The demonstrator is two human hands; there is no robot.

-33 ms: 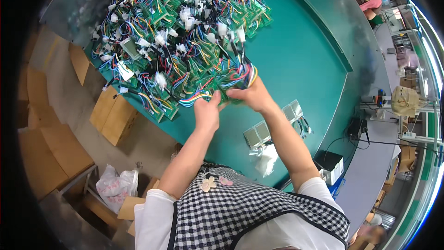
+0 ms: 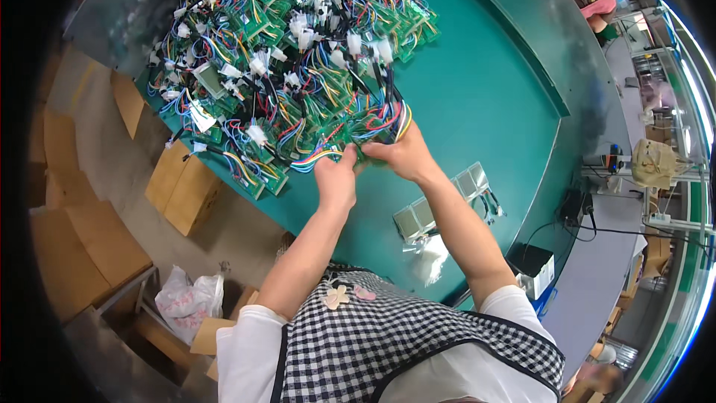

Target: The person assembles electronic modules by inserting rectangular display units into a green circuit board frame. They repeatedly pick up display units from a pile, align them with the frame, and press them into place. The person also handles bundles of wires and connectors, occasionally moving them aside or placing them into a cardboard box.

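Observation:
Both my hands grip a green circuit board (image 2: 361,151) with coloured wires, just above the near edge of a big pile of wired boards (image 2: 261,30). My left hand (image 2: 337,180) pinches its left side, thumb on top, beside a loop of white, blue, red and yellow wires. At its right side my right hand (image 2: 406,155) closes thumb and fingers round the board and a wire bundle (image 2: 391,116). These wires run up to white plug connectors (image 2: 383,50). My fingers hide part of the board, and the pile behind blends with it.
Flat screen modules (image 2: 415,219) and a clear plastic bag (image 2: 429,260) lie on the green table (image 2: 492,97) by my right forearm. A raised metal edge (image 2: 548,78) borders the table. Cardboard boxes (image 2: 183,188) stand on the floor at left; a black-and-white box (image 2: 535,269) is at right.
The white connectors on the held wires have shifted slightly left and down. My hands keep their grip on the circuit board almost in place.

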